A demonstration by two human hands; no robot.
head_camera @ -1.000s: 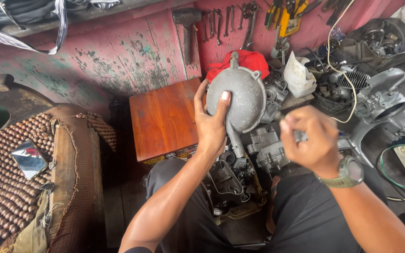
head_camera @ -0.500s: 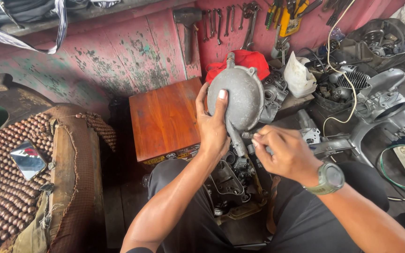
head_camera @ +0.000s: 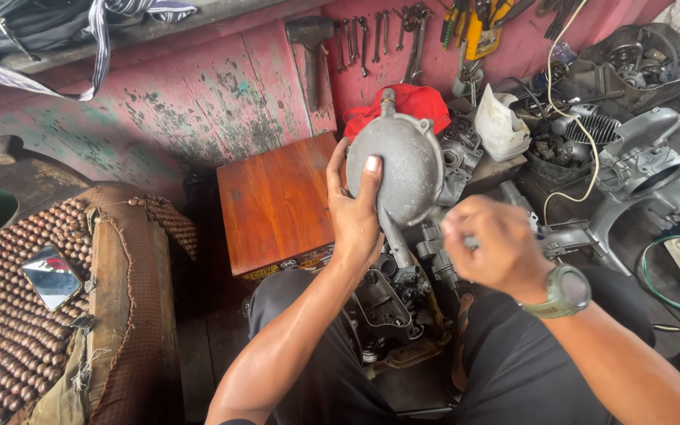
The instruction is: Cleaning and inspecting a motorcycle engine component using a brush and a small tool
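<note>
Left hand holds grey engine cover; black tub holds metal parts.

Left hand raised, fingers curled in grip; right hand fisted, wrist bent.

Open room above the bare top of the wooden box, left of the grey metal cover. Blocked behind by the red wall with hanging wrenches. Crowded to the right with engine parts, a white bag and a trailing cable. Tight gap between both hands, over the engine block wedged between the knees. Beaded seat along the left.
</note>
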